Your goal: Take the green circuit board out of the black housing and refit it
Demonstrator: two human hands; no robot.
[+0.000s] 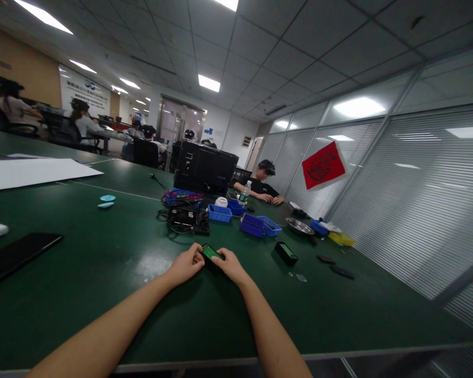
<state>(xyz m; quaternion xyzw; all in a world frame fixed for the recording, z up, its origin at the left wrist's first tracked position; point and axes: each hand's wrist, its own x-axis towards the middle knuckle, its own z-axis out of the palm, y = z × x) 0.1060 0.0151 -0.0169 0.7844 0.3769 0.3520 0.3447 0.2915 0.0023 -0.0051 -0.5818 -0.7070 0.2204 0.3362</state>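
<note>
My left hand (186,264) and my right hand (230,265) meet on the green table (102,273), both with fingers closed around a small black device with a green face (212,253). The device lies low over the tabletop between my fingertips. A similar black box with a green top (286,252) rests on the table to the right of my right hand. Small dark flat parts (341,271) lie further right.
Beyond my hands stand blue bins (254,224), a fan with cables (183,217), a big black case (205,168), a metal dish (299,227) and a yellow tray (341,239). A dark phone (16,255) lies at left. A person sits across the table (262,185); others sit far left.
</note>
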